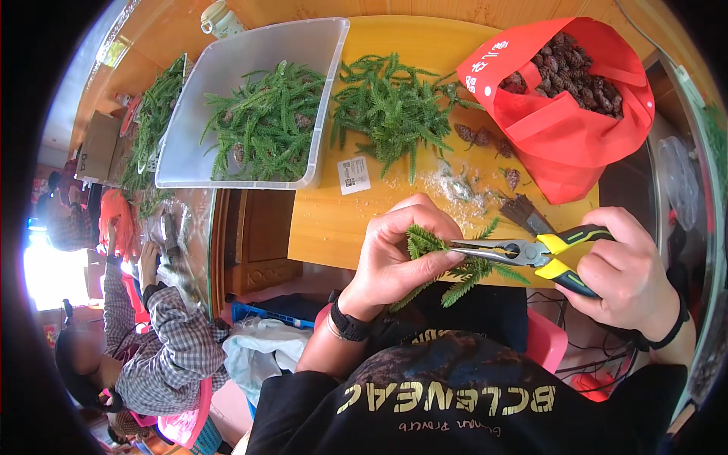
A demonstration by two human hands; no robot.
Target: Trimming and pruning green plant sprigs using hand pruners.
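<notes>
Your left hand [400,254] pinched the green sprig [462,288] in its grip, fronds fanning out past your fingertips on both sides of the pliers [540,252]. Your right hand's [628,271] grip was wrapped around the handles, near the desk's [322,235] edge

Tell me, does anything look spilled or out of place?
Yes: white crumbs are scattered over the yellow table near the green sprigs. They look spilled because they lie loose, outside any container. A few cones lie outside the red bag.
</notes>
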